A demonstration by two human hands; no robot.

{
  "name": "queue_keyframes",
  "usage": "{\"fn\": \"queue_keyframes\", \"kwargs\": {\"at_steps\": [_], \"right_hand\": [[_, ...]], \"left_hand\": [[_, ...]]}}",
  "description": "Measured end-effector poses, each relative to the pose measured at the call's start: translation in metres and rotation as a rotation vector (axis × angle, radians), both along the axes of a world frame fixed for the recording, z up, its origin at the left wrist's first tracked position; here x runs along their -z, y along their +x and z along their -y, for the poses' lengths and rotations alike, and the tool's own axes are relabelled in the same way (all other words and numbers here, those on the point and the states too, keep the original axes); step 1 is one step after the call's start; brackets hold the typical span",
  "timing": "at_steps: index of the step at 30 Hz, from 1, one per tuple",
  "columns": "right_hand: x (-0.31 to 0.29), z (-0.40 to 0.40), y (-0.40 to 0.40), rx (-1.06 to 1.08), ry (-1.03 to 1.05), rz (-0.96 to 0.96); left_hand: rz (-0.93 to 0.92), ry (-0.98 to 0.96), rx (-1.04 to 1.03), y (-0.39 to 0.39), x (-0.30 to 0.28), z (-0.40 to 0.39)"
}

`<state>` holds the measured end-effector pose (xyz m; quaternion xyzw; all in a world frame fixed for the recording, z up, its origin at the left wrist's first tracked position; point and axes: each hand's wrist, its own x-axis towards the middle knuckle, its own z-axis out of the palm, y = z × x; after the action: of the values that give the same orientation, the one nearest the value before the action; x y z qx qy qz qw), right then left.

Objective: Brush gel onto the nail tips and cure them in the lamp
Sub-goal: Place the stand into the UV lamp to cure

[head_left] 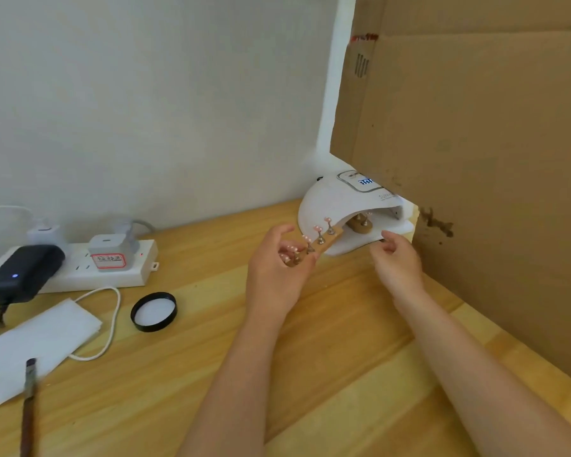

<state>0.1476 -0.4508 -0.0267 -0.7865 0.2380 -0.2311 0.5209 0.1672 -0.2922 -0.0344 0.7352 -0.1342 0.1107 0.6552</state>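
Head view: one wide-angle look down at a wooden table (327, 374) set against a pale wall.
Lamp: a white domed curing lamp (340, 206) sits at the back of the table, partly hidden by a cardboard sheet (475, 159); its top panel shows a lit blue digital readout, too blurred to read, and grey lettering beginning "SUN".
Inside the lamp: a round wooden stand (360, 225) with metal pegs sits in the opening.
Nail tips: pink nail tips (317, 228) stand on metal pegs along a wooden strip (323, 244), whose far end lies at the lamp's mouth.
Left hand: the left hand (274, 268) pinches the near end of the strip, fingers curled around it.
Right hand: the right hand (398, 262) hangs loosely curled by the lamp's right edge; blurred, so contact cannot be told.
Power strip: a white power strip (112, 268) carries chargers; a grey charger (108, 255) bears a red-bordered label, unreadable.
Lid: a black lid (154, 311) lies open side up, white inside.
Brush: a brush (28, 400) lies across a white cloth (30, 351) at the left.
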Motion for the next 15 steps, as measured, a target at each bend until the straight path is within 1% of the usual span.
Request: {"fn": "queue_keyframes", "kwargs": {"at_steps": [3,8,10,12,15], "right_hand": [[0.002,0.018,0.017,-0.048,-0.217,-0.150],[-0.013,0.027,0.049,-0.035,-0.279,-0.337],[-0.016,0.024,0.058,0.007,-0.301,-0.407],[-0.015,0.020,0.062,0.065,-0.318,-0.424],[-0.010,0.019,0.066,0.098,-0.379,-0.366]], "left_hand": [[-0.004,0.048,0.024,0.002,0.003,0.005],[-0.024,0.075,0.037,0.004,0.009,0.007],[-0.022,0.085,0.033,0.005,0.009,0.007],[-0.022,0.070,0.035,0.006,0.009,0.008],[-0.035,0.063,0.043,0.007,0.011,0.009]]}}
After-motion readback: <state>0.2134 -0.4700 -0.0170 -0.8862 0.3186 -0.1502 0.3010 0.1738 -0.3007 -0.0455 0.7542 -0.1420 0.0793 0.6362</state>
